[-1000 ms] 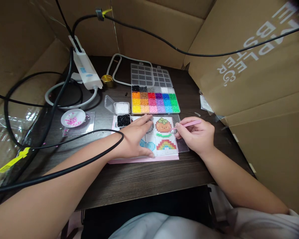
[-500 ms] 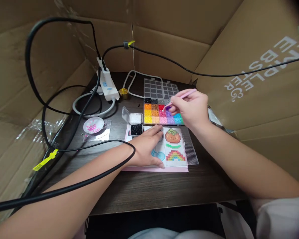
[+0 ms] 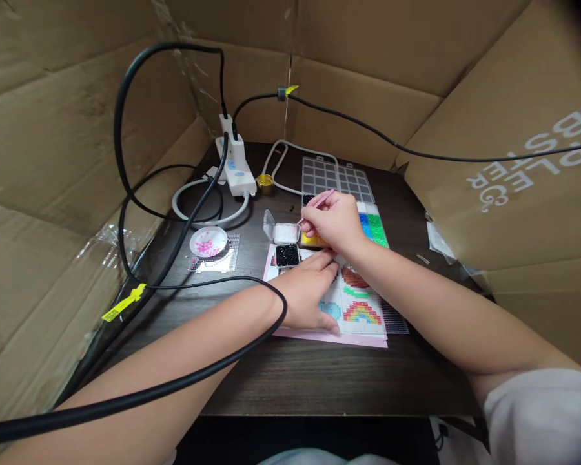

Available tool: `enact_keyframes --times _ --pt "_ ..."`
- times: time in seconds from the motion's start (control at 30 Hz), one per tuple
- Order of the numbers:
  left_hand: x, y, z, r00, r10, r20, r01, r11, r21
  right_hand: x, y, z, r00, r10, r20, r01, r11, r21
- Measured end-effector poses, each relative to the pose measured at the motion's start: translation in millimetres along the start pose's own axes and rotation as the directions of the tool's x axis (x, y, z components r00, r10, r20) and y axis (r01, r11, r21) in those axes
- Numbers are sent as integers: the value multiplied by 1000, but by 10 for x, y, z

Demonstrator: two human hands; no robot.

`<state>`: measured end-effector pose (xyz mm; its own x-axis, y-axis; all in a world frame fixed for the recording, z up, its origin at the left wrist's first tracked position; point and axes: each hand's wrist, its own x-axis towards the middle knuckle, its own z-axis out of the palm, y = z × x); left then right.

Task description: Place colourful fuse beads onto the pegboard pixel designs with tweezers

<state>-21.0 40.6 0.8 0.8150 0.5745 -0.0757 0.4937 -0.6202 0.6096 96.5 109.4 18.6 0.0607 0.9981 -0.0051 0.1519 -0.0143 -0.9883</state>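
Observation:
Pink tweezers (image 3: 323, 198) are pinched in my right hand (image 3: 336, 223), their tip at the right edge of a small open box of white beads (image 3: 285, 232). Whether a bead sits in the tip is too small to tell. My left hand (image 3: 310, 294) lies flat, fingers spread, on a sheet of pixel patterns (image 3: 361, 328) with a rainbow and other motifs, partly covering it. Touching the sheet's upper left is a small box of black beads (image 3: 287, 256). Behind my right hand lies the sorted bead case (image 3: 376, 226), lid open, several compartments hidden.
A white dish (image 3: 208, 241) of pink beads rests on a clear pegboard (image 3: 228, 255) at left. Another pegboard (image 3: 396, 316) shows under the sheet's right side. A power strip (image 3: 237, 171), gold cup (image 3: 265, 183) and black cable (image 3: 213, 371) are around; cardboard walls (image 3: 363, 58) enclose the table.
My right hand has moved left with the tweezers, from over the bead case's pink and red compartments to the white bead box. The view has shifted left. My left hand stays on the sheet.

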Motion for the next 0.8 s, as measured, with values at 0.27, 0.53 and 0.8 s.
enact_keyframes --times 0.27,0.53,0.8 --pt "-2 25 -28 999 -22 30 22 1000 18 -34 49 -33 999 32 -12 -32 999 14" --pt "2 21 -21 998 -37 44 35 998 43 -67 -3 -184 995 -59 -79 63 996 55" --pt "-8 54 -50 995 -65 79 59 996 67 -636 137 -988 958 -184 -220 198 979 44"
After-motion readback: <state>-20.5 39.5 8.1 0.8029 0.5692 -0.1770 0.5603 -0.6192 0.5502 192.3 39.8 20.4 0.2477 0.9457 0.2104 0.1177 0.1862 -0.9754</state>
